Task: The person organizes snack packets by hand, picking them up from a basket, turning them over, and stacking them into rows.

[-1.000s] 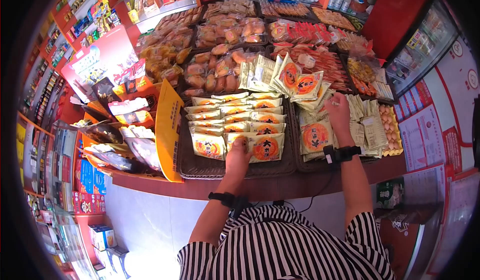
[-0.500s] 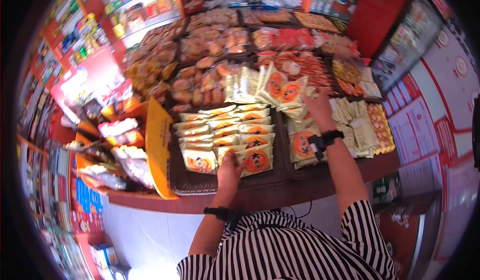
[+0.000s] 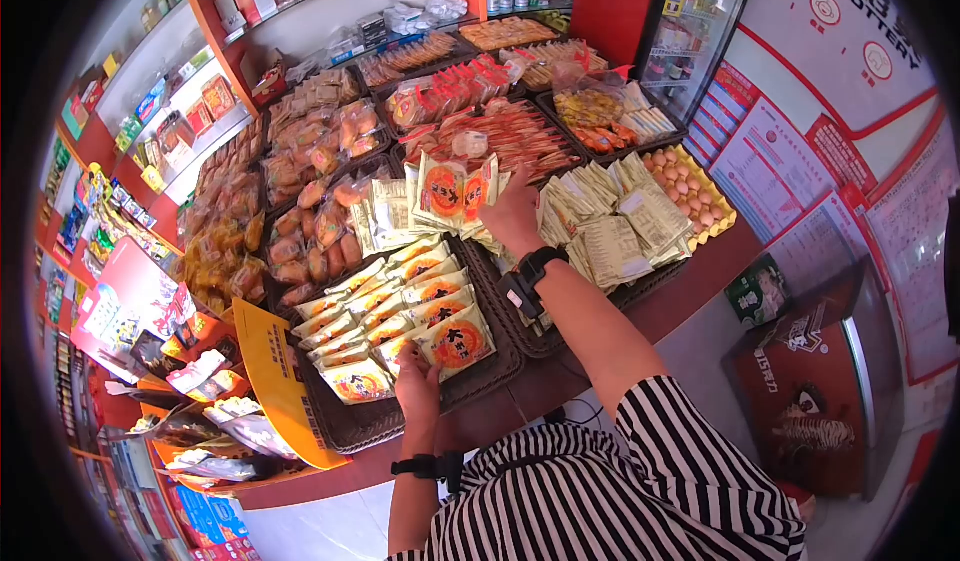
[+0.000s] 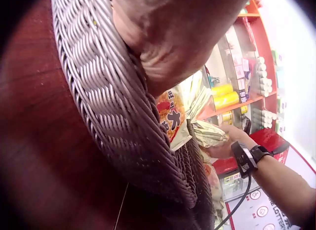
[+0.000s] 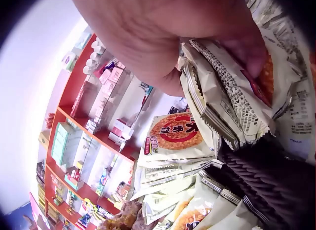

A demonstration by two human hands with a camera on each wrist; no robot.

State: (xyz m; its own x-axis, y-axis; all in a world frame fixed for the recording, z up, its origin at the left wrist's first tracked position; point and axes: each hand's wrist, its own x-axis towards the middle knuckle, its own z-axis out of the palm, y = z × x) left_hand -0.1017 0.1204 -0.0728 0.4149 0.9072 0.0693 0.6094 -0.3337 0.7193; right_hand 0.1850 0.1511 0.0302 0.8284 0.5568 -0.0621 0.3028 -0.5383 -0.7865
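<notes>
In the head view my left hand (image 3: 417, 386) is at the front row of upright rice cracker packets (image 3: 455, 341) in a dark wicker basket (image 3: 490, 386), fingertips against them. The left wrist view hides those fingers behind the palm, so I cannot tell whether they pinch a packet. With my right hand (image 3: 513, 216) I grip several rice cracker packets (image 5: 232, 91) by their edges at the back of the basket. Below them in the right wrist view, more packets (image 5: 180, 136) lie in a stack, cracker picture up.
To the right, a second basket holds loosely piled packets (image 3: 615, 246), beside eggs (image 3: 690, 196) in a yellow tray. Bagged foods (image 3: 320, 231) fill baskets behind. A yellow cardboard display box (image 3: 275, 381) borders the left side. The counter's front edge (image 3: 540, 386) runs before me.
The head view has swung to the right, so the counter appears turned. My right hand has shifted from over the right basket toward the packets behind the left one. The left hand stays at the front row.
</notes>
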